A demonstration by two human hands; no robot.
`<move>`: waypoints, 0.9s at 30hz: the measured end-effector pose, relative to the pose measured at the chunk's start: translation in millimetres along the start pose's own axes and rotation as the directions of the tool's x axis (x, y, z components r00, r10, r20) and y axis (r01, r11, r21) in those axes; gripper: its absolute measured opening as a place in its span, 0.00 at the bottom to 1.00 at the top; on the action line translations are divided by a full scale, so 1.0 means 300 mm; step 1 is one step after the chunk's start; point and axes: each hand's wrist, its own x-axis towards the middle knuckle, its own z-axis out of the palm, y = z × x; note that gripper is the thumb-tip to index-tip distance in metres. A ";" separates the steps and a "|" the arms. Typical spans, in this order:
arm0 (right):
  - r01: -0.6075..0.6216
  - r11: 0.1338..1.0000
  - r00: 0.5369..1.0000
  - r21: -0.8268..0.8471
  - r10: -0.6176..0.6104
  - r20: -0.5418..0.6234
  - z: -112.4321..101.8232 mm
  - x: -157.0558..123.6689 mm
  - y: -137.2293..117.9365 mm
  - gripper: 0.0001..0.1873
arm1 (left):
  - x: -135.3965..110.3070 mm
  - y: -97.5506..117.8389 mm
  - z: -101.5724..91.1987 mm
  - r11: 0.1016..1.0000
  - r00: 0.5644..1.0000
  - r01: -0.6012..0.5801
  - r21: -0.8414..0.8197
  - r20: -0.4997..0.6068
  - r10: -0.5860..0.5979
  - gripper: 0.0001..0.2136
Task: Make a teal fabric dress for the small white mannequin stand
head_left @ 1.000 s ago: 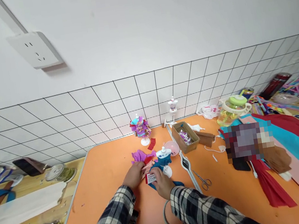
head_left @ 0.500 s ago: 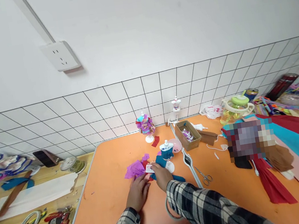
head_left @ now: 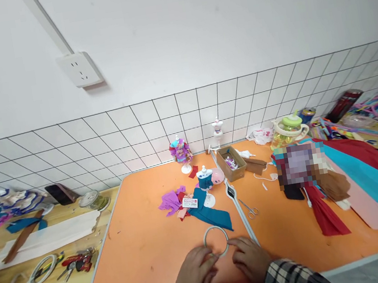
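Observation:
A thin pale ring (head_left: 204, 237) that looks like a roll of narrow tape lies near the front of the orange table. My left hand (head_left: 194, 270) pinches its near left edge. On the opposite side, the fingertips of my right hand (head_left: 249, 257) grip its right edge. Beyond the ring are a folded dark teal cloth strip (head_left: 215, 216), purple cloth (head_left: 170, 202) and a small white labelled card (head_left: 190, 202) on red and pink scraps. A mini dress form (head_left: 205, 182) in a teal top stands just behind them.
Small scissors (head_left: 249, 208) lie right of the folding table's metal seam (head_left: 239, 207). A cardboard box (head_left: 231, 166), a pink bowl (head_left: 218, 175) and a dressed mini form (head_left: 180, 152) stand farther back. Fabric (head_left: 363, 181) covers the right side. Keys (head_left: 81, 262) lie on the wooden table at left.
Both my hands have come back from the cloth and card to the ring nearer me. The white card now lies released on the scraps. The view has shifted slightly.

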 end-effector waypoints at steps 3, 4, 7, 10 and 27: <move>-0.014 0.999 0.998 0.032 0.012 0.069 0.008 -0.006 -0.019 0.14 | 0.063 0.038 0.024 0.998 0.992 0.048 0.031 0.112 -0.051 0.17; -0.007 0.999 0.997 0.048 0.004 0.071 0.000 0.000 -0.030 0.17 | 0.077 0.047 0.030 0.993 0.985 0.112 0.037 0.128 -0.115 0.15; 0.007 0.996 1.000 0.090 -0.007 -0.005 -0.036 0.017 -0.057 0.29 | 0.090 0.071 0.028 0.971 0.963 0.237 0.017 0.126 -0.237 0.06; 0.008 0.980 0.989 0.200 0.021 -0.144 -0.081 0.031 -0.075 0.37 | 0.082 0.117 -0.028 0.881 0.941 0.332 -0.338 0.049 -0.336 0.09; 0.152 0.867 0.815 0.474 0.161 -0.556 -0.323 0.072 -0.200 0.19 | 0.081 0.271 -0.253 0.442 0.963 0.177 -0.880 0.063 -0.261 0.17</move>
